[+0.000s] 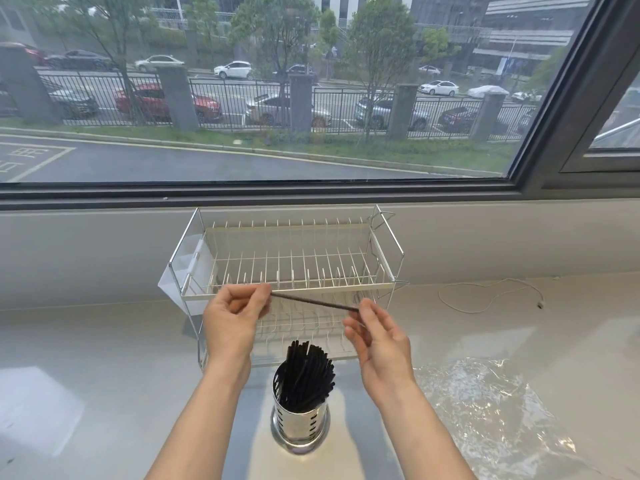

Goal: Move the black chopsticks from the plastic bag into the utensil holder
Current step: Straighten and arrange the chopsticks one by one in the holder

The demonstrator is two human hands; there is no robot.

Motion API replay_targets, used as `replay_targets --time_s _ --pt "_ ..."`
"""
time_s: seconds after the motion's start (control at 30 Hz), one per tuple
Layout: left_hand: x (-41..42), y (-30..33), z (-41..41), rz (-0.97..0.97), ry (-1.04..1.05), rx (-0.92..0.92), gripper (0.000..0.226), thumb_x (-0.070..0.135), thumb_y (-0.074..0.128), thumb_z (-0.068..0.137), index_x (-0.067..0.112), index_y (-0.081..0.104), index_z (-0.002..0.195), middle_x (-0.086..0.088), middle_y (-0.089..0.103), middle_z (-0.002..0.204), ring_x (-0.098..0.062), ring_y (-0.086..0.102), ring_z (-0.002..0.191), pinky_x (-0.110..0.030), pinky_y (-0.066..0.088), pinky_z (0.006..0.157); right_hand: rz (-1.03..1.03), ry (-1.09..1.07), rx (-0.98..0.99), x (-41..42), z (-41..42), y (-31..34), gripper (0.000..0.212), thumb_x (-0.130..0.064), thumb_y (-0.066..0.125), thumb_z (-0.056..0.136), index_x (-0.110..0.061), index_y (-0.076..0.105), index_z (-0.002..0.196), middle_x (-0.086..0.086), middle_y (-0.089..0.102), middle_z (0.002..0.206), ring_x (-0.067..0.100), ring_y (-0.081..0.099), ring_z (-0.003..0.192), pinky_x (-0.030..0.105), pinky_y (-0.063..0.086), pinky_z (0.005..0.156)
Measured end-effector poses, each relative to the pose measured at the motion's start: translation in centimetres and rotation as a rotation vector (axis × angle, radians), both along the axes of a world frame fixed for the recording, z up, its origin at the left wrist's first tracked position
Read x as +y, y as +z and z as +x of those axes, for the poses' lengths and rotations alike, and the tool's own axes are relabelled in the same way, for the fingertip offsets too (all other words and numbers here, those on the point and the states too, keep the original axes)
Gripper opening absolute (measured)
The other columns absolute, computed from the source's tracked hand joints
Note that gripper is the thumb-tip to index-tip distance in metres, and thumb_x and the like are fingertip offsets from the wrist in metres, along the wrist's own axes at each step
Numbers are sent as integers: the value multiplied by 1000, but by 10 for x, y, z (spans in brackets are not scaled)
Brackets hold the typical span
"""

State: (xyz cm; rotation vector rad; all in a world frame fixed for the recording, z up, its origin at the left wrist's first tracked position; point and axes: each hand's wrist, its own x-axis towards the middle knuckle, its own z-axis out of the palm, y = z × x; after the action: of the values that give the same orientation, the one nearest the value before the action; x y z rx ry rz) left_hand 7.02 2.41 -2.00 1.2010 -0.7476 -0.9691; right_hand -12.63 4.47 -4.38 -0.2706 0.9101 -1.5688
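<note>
Both hands hold one black chopstick [313,302] level above the utensil holder [300,424]: the left hand [235,322] pinches its left end, the right hand [375,344] its right tip, possibly two sticks together. The holder, on the desk [104,393], is full of black chopsticks [304,375]; the plastic bag [491,414] lies crumpled at right.

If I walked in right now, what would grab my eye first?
Probably the single black chopstick held level between the left hand and right hand, in front of a white wire dish rack. Just below stands a shiny metal utensil holder packed with black chopsticks, with a crinkled plastic bag at right.
</note>
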Motion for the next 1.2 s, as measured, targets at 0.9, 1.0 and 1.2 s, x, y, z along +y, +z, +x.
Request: replay_targets --time_s 0.9,1.0,1.2 --pt "-11 -43 -30 219 -436 -1206 23 16 60 84 35 73 89 17 71 82 -9 68 87 -30 55 79 -76 163 1543 17 10 -55 18 -37 65 89 -36 73 105 -23 66 104 1 62 97 27 52 88" --pt "-9 -29 -30 195 -369 -1155 15 19 62 82 33 69 83 16 68 76 -7 67 78 -27 53 70 -59 144 1526 17 5 -57 15 -33 66 90 -35 74 103 -22 67 102 1 63 93 28 54 86" --pt "-10 10 -29 111 -211 -943 17 15 65 82 31 67 82 12 68 73 -6 65 71 -21 47 62 -11 134 1437 18 1 -56 12 -28 69 89 -35 74 98 -20 69 97 0 65 89 29 55 81"
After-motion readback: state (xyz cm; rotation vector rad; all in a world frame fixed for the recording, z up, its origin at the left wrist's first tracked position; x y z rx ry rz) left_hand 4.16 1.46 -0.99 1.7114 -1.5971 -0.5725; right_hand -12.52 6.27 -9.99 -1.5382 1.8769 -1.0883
